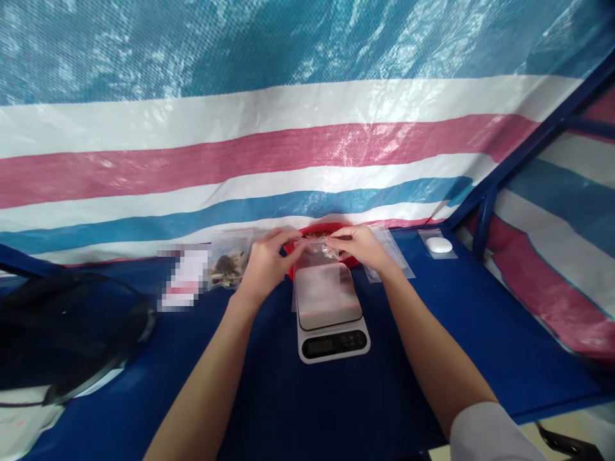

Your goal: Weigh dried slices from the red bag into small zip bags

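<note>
Blue table (432,346): hands (312,253) over scale (331,314), red bowl (319,230) behind.

One head-worn view only: the scene is seen from above and behind the forearms, aimed forward and slightly down across the blue worktop (432,333), close in, with the striped tarp (288,147) faced straight ahead.

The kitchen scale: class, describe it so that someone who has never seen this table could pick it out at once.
On the blue table, look straight ahead between the person's forearms. The kitchen scale sits there, just below the left hand and right hand. It alone is a white block with a steel platform and a dark display facing the person.
</note>
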`<state>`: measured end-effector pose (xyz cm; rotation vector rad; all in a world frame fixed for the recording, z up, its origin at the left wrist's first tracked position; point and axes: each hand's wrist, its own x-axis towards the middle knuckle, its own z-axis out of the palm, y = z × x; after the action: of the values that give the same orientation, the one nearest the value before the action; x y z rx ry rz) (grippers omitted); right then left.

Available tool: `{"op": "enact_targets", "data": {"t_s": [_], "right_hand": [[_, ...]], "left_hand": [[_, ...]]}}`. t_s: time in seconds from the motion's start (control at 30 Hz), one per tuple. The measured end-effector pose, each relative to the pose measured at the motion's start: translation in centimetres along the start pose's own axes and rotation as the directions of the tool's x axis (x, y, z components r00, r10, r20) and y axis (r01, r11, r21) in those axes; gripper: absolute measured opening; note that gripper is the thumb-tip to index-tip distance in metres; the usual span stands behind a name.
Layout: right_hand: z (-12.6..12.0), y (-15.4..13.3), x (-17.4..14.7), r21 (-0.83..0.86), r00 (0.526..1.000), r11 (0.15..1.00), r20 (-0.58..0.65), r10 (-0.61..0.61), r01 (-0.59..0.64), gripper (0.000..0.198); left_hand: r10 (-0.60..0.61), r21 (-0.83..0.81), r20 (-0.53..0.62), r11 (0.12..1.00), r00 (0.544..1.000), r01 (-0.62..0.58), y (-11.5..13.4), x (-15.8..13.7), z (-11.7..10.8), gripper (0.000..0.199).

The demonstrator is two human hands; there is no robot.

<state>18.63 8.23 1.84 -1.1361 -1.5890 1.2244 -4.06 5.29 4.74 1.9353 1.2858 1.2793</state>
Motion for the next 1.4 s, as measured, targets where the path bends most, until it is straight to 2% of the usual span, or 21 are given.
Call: {"op": "enact_targets", "data": {"t_s": [0.07, 0.2, 0.37, 0.5, 0.63, 0.73, 0.87, 1.13, 1.27, 1.4], "right_hand": [[0.0, 0.1, 0.1, -0.021, 1.0, 1.0, -0.018, -0.015, 0.014, 0.028], [0.1, -0.2, 0.0, -0.069, 0.996, 0.994, -0.008, -0.087, 0.086, 0.027], [0.3, -1.0, -0.4, -0.154, 0.973, 0.962, 0.094, -0.211, 0.224, 0.023], [0.4, -1.3, -0.7, -0.166, 0.971, 0.964, 0.159, -0.181, 0.207, 0.022], [0.4, -1.4, -1.0, -0.07, 0.985, 0.994, 0.153, -0.074, 0.085, 0.031], [0.4, -1.7, -1.1, -0.043, 0.989, 0.999, 0.146, -0.014, 0.02, 0.037], [0.5, -2.1, -1.1, -0.121, 0.983, 0.992, 0.183, -0.01, 0.033, 0.034], [0.7, -1.8, -1.1, -0.211, 0.977, 0.975, 0.213, -0.023, 0.069, 0.026], [0.4, -1.9, -1.1, -0.219, 0.984, 0.976, 0.175, 0.035, 0.004, 0.018], [-0.4, -1.8, -1.0, -0.215, 0.987, 0.976, 0.146, 0.062, -0.03, 0.015]], "left_hand": [[-0.028, 0.004, 0.041, 1.0, 0.999, 0.028, 0.2, -0.2, 0.7, 0.018], [-0.221, -0.08, 0.154, 0.969, 0.963, 0.235, -0.4, -0.5, 2.0, 0.026], [-0.434, -0.361, 0.235, 0.792, 0.87, 0.493, -1.9, -0.5, 2.8, 0.047], [-0.485, -0.436, 0.297, 0.697, 0.822, 0.569, -2.6, -0.4, 2.7, 0.044], [-0.486, -0.459, 0.304, 0.679, 0.819, 0.573, -2.5, -0.3, 2.5, 0.037], [-0.46, -0.44, 0.298, 0.711, 0.836, 0.548, -2.1, -0.4, 2.5, 0.035], [-0.407, -0.389, 0.308, 0.771, 0.86, 0.504, -1.5, -0.5, 2.5, 0.036], [-0.381, -0.27, 0.357, 0.832, 0.853, 0.485, -1.2, -0.5, 2.3, 0.035], [-0.37, -0.154, 0.359, 0.882, 0.857, 0.445, -1.0, -0.5, 1.9, 0.033], [-0.348, 0.058, 0.319, 0.935, 0.881, 0.349, -0.7, -0.2, 1.1, 0.027]]}}
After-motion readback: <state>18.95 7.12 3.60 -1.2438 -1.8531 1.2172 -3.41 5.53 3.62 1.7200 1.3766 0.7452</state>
